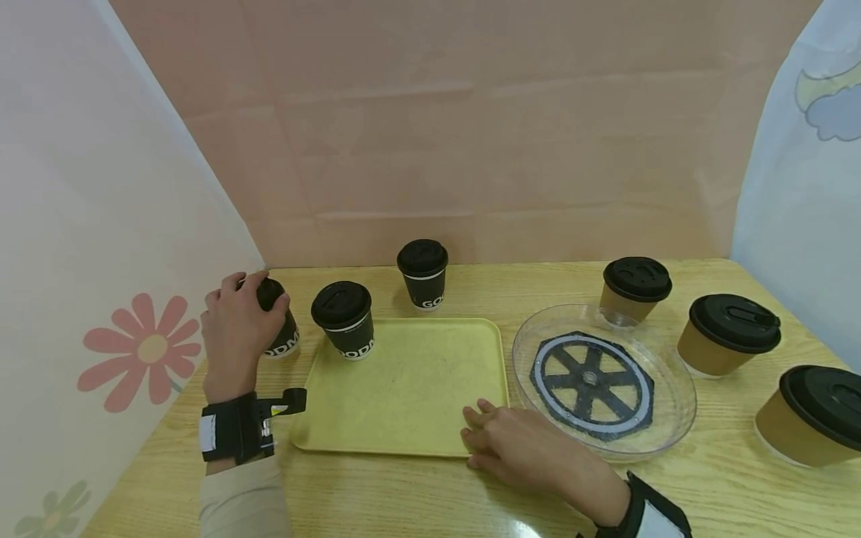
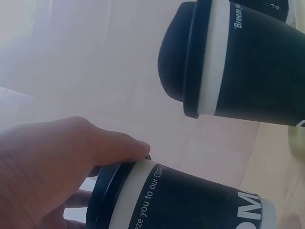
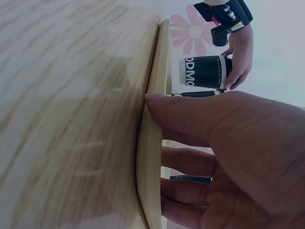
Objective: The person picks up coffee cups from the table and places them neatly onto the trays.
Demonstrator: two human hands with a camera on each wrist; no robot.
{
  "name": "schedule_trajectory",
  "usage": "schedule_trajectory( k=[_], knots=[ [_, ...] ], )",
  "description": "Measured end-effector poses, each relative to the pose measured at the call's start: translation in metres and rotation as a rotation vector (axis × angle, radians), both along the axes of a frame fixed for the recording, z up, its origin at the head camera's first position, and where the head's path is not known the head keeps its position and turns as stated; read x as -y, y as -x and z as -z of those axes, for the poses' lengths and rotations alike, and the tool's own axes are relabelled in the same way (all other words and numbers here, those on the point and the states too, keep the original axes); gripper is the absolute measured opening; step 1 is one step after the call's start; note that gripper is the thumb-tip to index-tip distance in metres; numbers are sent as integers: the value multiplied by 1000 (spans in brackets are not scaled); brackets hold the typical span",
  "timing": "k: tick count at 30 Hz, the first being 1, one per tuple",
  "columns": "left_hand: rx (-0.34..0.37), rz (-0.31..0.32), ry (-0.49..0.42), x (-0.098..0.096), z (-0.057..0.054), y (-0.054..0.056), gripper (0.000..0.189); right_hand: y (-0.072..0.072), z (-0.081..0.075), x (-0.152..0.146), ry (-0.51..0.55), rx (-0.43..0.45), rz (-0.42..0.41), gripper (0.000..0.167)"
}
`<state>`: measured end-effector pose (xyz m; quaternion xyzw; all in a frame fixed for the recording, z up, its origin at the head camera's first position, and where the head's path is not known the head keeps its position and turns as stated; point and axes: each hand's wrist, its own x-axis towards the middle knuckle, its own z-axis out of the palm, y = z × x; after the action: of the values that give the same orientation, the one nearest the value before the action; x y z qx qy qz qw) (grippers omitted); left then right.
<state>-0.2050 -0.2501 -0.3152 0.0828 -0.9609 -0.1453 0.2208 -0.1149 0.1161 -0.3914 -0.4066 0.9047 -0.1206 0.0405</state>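
Note:
At the far left, my left hand (image 1: 238, 329) grips a black paper coffee cup (image 1: 285, 338) from above, with thumb and fingers around its black lid. White lettering runs round this cup (image 2: 190, 200) in the left wrist view. A second black lidded cup (image 1: 350, 338) stands at the far left corner of a yellow tray (image 1: 410, 388). My right hand (image 1: 521, 448) holds the tray's near right corner. In the right wrist view the thumb (image 3: 164, 107) presses the outer side of the rim, and the other fingers reach over its inner side.
Behind the tray stands another black cup (image 1: 425, 288). To its right lies a clear round dish (image 1: 687, 418) with a dark spoked disc (image 1: 590, 379) showing inside. Brown cups with black lids (image 1: 622, 302), (image 1: 713, 351), (image 1: 800, 426) line the right side. Cloth sheets (image 1: 471, 149) enclose the table.

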Motion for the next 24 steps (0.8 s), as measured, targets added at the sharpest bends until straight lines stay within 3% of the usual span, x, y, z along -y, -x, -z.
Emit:
schedule_trajectory(
  k=[7, 15, 24],
  knots=[
    [34, -6, -5, -6, -10, -7, 53, 0, -1, 0, 4, 12, 1, 33],
    [125, -12, 18, -10, -26, -14, 55, 0, -2, 1, 0, 12, 2, 33],
    [176, 24, 20, -12, -35, -24, 55, -1, -3, 1, 3, 31, 6, 33]
  ],
)
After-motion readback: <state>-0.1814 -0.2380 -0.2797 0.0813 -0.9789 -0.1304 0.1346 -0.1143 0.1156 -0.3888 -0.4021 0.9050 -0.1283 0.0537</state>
